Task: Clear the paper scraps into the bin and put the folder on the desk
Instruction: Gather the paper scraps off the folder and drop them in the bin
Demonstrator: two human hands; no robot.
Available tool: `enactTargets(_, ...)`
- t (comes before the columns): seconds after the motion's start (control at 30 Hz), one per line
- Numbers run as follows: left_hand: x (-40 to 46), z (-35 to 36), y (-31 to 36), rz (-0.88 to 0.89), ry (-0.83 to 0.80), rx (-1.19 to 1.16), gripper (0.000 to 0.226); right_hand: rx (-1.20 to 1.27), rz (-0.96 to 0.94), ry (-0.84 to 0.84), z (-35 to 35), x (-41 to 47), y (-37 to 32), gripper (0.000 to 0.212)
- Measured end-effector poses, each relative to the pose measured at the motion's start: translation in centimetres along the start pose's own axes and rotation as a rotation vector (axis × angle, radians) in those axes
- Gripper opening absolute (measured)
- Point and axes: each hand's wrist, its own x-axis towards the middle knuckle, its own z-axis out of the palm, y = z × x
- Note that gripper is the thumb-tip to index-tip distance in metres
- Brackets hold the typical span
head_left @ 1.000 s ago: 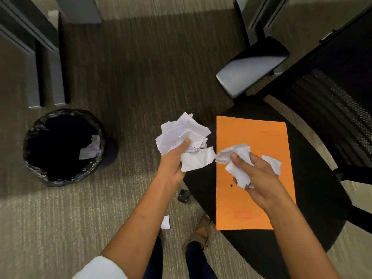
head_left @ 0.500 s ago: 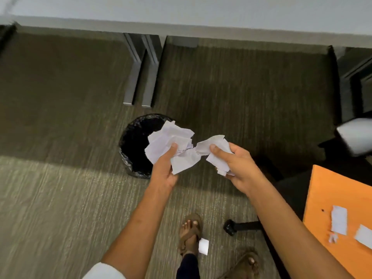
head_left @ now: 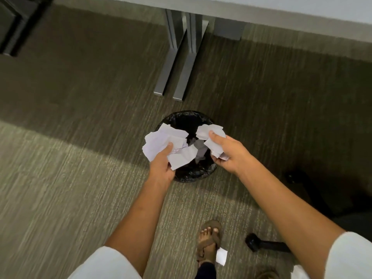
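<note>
Left hand (head_left: 161,168) and right hand (head_left: 227,156) each clenched crumpled white paper scraps (head_left: 161,141) above the round black-lined bin (head_left: 193,174); loose edge pieces risked fluttering onto the carpet.

White paper scraps (head_left: 161,141) bunched above black-lined bin (head_left: 193,172); more inside.

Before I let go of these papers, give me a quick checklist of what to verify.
1. Left hand over the bin: ok, though it sits near the rim.
2. Right hand over the bin: ok.
3. Both bunches of paper scraps gripped: ok.
4. Bin has room: ok, only a few scraps show inside.
5. Floor clear of scraps: not ok, a loose scrap lies by the sandal.
6. Folder on desk: cannot tell, out of view.
</note>
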Motion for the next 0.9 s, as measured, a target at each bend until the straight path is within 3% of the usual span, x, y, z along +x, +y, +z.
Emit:
enactTargets(0.27, 3.3, -0.3, 0.6, -0.006, 0.138, 0.028, 0.043, 0.102, 0.107, 0.079, 2.1, 4.3, 1.1, 0.046)
enactTargets(0.43, 5.1, 0.6, 0.0, -0.043, 0.105, 0.113, 0.030, 0.148, 0.108, -0.037, 3.3, 5.7, 1.1, 0.048)
enactTargets(0.57, 5.5, 1.4, 0.1, -0.164, 0.029, 0.286, 0.068, 0.099, 0.147, -0.125, 2.4, 6.2, 0.8, 0.089)
enactTargets(0.63, 5.2, 1.4, 0.4, -0.223, -0.013, 0.305, 0.090, 0.149, 0.154, -0.159, 1.7, 6.2, 0.8, 0.094)
enactTargets(0.77, 4.4, 1.0, 0.5, -0.266, -0.049, 0.291, 0.107, 0.291, 0.140, -0.173, -0.6, 5.5, 1.1, 0.104)
enactTargets(0.83, 4.1, 1.3, -0.1, -0.239, 0.004, 0.351, 0.105, 0.399, 0.130, -0.181, -2.4, 4.7, 1.4, 0.114)
enactTargets(0.9, 3.6, 2.1, -1.2, -0.196, 0.023, 0.482, 0.083, 0.510, 0.119, -0.182, -4.5, 3.6, 1.7, 0.116)
